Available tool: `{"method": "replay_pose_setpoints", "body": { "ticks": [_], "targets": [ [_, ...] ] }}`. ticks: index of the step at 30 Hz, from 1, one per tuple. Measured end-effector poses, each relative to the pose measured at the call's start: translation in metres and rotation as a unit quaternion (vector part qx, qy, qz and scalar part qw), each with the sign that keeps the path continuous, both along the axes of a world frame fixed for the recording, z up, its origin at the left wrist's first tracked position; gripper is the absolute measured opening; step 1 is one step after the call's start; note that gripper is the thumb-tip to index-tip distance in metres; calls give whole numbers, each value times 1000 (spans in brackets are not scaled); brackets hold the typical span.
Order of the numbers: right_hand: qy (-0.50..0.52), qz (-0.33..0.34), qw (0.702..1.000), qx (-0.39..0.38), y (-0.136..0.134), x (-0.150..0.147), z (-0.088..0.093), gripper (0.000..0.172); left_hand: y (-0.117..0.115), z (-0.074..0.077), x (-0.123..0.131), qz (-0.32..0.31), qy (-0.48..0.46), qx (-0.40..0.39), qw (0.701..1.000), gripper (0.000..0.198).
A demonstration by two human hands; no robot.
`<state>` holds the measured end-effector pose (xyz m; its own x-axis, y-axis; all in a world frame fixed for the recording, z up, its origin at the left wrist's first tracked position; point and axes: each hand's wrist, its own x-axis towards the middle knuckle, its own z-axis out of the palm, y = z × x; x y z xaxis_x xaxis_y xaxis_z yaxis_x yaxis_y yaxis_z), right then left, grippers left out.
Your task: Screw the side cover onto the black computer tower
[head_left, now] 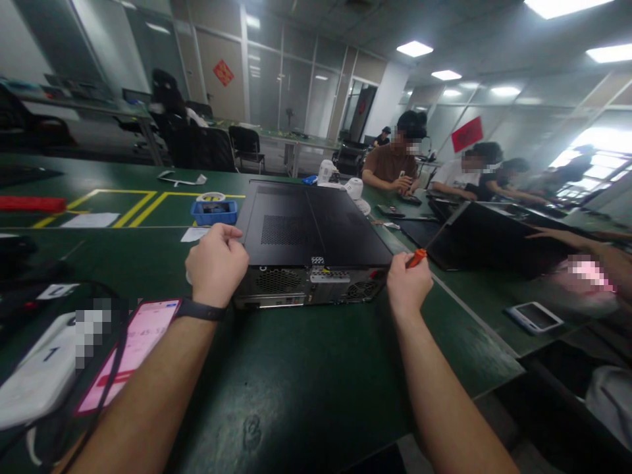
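A black computer case (340, 227) lies flat on the green table, its vented rear panel with ports and a fan grille towards me. My left hand (217, 260), a dark band at its wrist, is at the case's left rear corner with its fingers curled closed; what they hold, if anything, is hidden. At the right rear corner, my right hand (409, 283) is wrapped round a screwdriver (418, 257) with an orange handle. That hand is close against the case's side, and I cannot tell if it presses on it.
Left of the case stands a blue tray (214, 216) holding small parts. Nearer me lie a lit phone (141, 342), a white object marked 1 (42, 365) and dark cables. Another black case (508, 234), with a co-worker's hand (557, 238), is at right. Several people sit beyond.
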<state>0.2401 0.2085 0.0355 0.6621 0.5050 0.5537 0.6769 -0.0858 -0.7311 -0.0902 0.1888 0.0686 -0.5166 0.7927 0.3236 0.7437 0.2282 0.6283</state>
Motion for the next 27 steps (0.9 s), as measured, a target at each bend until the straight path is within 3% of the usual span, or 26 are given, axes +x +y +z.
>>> {"method": "replay_pose_setpoints", "body": {
  "ticks": [27],
  "targets": [
    [-9,11,1000,2,11,9,-3,16,-3,0,4,-8,-10,5,1000,26]
  ]
}}
